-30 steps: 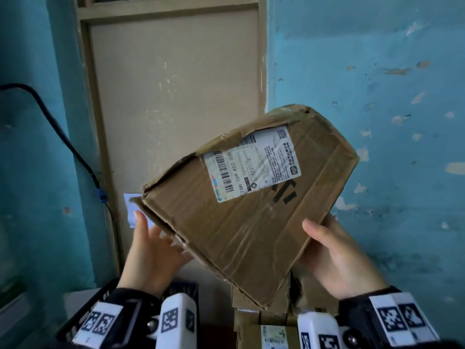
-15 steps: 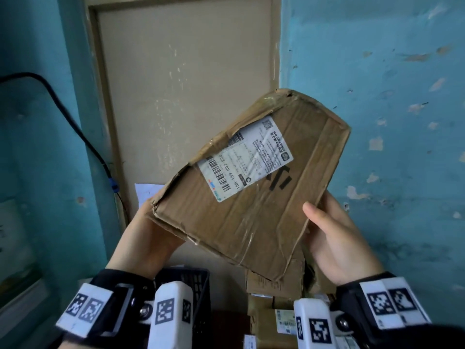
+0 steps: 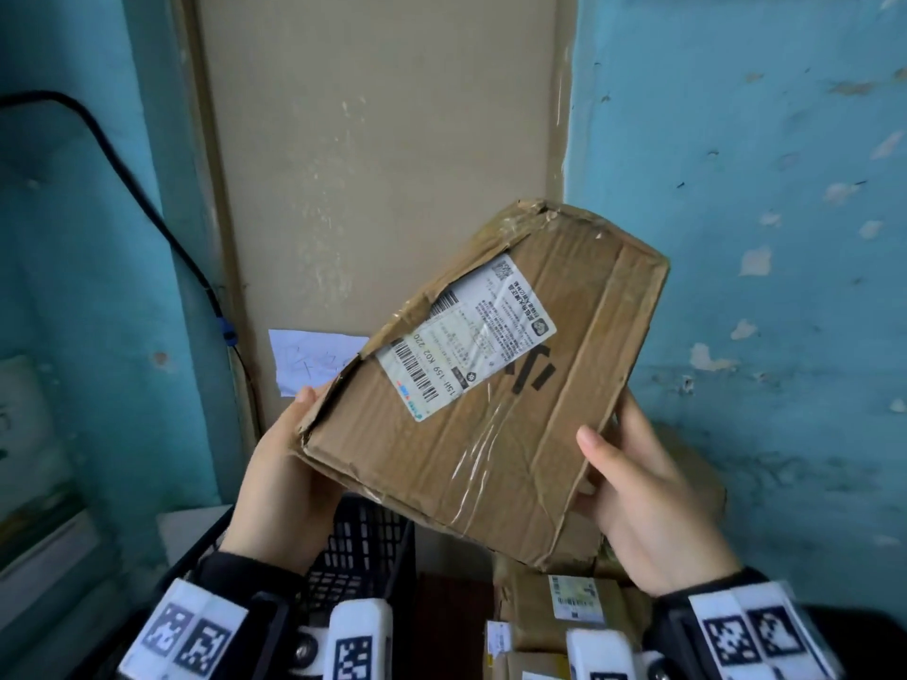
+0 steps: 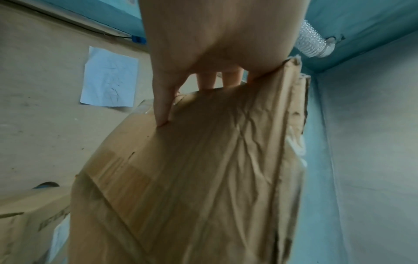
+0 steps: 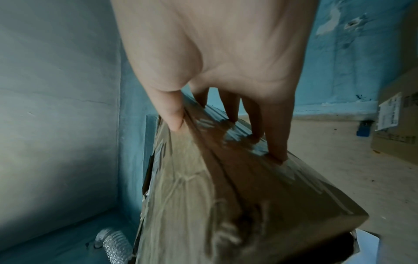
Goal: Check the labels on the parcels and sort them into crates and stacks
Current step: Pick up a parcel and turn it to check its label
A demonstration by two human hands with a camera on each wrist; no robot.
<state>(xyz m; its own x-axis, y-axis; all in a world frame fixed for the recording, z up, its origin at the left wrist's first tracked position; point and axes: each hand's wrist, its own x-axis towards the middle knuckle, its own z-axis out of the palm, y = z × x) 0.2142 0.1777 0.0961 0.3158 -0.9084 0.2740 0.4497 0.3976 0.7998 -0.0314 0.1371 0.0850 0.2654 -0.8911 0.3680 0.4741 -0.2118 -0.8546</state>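
Observation:
A flat, crumpled cardboard parcel [image 3: 495,385] is held up in the air, tilted, between both hands. Its white shipping label [image 3: 466,336] with barcodes faces me. My left hand [image 3: 289,463] grips the parcel's lower left edge, thumb on one face and fingers behind [image 4: 203,71]. My right hand [image 3: 643,488] grips the right edge, thumb on the front and fingers [image 5: 273,135] along the taped back side [image 5: 237,178].
A black plastic crate [image 3: 363,542] stands below on the left. A stack of labelled cardboard parcels [image 3: 569,601] sits below the held one. A beige panel [image 3: 373,164] with a pale paper note [image 3: 314,360] and a black cable [image 3: 147,203] lie behind, between blue walls.
The parcel has turned clockwise and come lower and rightward in view. My left hand has shifted from an open palm under the corner to a grip on the edge.

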